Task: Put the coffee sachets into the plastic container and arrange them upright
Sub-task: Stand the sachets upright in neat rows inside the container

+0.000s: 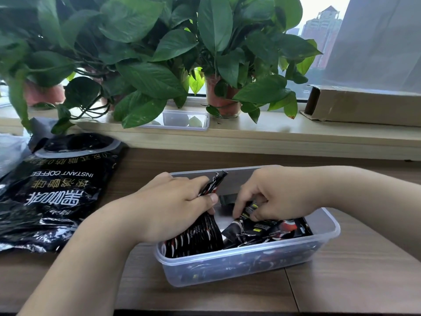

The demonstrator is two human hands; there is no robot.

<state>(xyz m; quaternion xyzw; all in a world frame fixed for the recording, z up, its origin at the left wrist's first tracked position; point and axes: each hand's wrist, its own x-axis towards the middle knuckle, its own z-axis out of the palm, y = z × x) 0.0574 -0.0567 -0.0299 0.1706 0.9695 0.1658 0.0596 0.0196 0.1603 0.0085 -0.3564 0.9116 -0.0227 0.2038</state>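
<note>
Under the curled fingers of the left hand (177, 201), a bundle of coffee sachets (196, 236) is being gripped upright at the left end of the plastic container (227, 258). Just right of these fingers, one loose sachet (250, 210) is being pinched by the right hand (273, 192), its long axis tilted; a turn upright and a short move leftward are probably being needed.

"INSTANT COFFEE" is printed in white capitals on the large black bag (57, 190), which lies at 9 o'clock from the plastic container (239, 265). The words are seen upside down. Larger Chinese characters, 速溶咖啡 and 黑咖啡, are also printed inverted. In a gold line near the bag's opening only a 0 can be read. Print on the coffee sachets (193, 238) cannot be read.
</note>
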